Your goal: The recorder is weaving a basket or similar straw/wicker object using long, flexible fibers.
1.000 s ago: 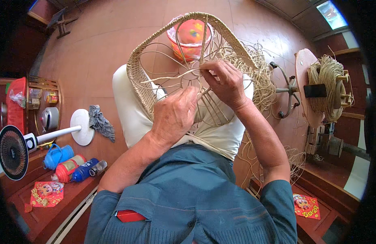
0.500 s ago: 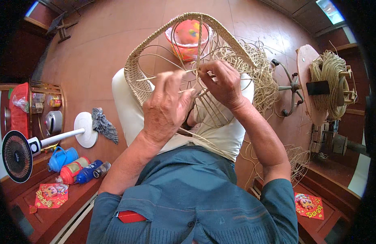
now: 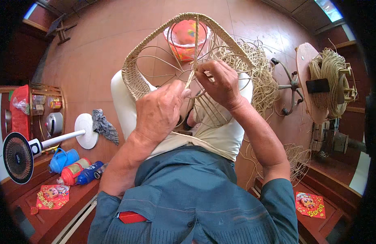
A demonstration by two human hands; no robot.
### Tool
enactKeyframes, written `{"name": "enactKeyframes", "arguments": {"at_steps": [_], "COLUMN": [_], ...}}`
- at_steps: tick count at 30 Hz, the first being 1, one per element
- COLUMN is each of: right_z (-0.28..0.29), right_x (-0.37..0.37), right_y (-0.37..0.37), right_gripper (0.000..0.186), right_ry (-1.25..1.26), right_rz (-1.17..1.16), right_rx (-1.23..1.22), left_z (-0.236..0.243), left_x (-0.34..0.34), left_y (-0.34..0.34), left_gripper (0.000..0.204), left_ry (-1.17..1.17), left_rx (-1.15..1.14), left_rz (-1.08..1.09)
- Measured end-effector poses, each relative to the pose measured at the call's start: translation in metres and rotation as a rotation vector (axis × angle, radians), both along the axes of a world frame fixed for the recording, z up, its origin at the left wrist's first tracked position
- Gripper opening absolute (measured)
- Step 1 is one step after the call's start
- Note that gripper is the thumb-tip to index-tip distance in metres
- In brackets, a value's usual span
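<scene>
Floor [image 3: 94, 61] behind one woven frame [image 3: 133, 80], two hands [image 3: 158, 109] [image 3: 221, 82]

Basket [image 3: 133, 77]: tan, woven-pattern band. Beyond basket: red bin [image 3: 188, 53], yellow spots inside, white liner [image 3: 184, 44]. Right of basket: tan cord [image 3: 262, 77]. Left of basket: grey patterned cloth [image 3: 105, 127].

Single wide fisheye view from the head, left of a side-by-side pair, facing down over the shirt [image 3: 188, 187], left hand [image 3: 158, 110] and right hand [image 3: 218, 81] close, lap [image 3: 220, 140] beneath, floor [image 3: 94, 49] farther off, edges bowed.
</scene>
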State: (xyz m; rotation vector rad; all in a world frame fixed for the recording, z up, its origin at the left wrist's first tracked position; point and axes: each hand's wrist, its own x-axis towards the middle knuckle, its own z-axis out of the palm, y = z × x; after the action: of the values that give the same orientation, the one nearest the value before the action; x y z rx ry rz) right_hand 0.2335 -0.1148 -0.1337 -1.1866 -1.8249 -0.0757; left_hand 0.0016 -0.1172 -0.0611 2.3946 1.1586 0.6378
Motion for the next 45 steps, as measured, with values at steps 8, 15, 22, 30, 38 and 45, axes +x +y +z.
{"name": "enactKeyframes", "arguments": {"at_steps": [8,15,22,30,38,45], "right_z": [0.008,0.01,0.011,0.02,0.028,0.048], "right_x": [0.002,0.0,0.001,-0.001,-0.008,-0.007], "right_y": [0.0,0.0,0.001,-0.003,-0.003,-0.002], "right_gripper": [0.019,0.023,0.023,0.021,0.017,0.02], "right_ry": [-0.083,-0.065,-0.163,-0.249,-0.256,-0.178], "right_rz": [-0.001,-0.008,-0.013,-0.039,-0.056,-0.004], "right_rx": [-0.011,-0.006,0.013,-0.073,-0.222,-0.363], "left_z": [0.019,0.008,0.005,0.023,-0.035,-0.07], "left_x": [0.01,0.027,0.04,0.022,0.019,0.046], "left_y": [0.083,0.118,0.124,0.1,-0.008,-0.017], "left_gripper": [0.019,0.017,0.016,0.013,0.041,0.051], "left_ry": [0.115,0.09,0.303,-0.174,-0.807,-0.846], "left_rx": [0.442,0.632,0.598,0.783,-0.941,-0.84], "left_rz": [-0.136,-0.24,-0.201,0.039,0.175,0.122]}}
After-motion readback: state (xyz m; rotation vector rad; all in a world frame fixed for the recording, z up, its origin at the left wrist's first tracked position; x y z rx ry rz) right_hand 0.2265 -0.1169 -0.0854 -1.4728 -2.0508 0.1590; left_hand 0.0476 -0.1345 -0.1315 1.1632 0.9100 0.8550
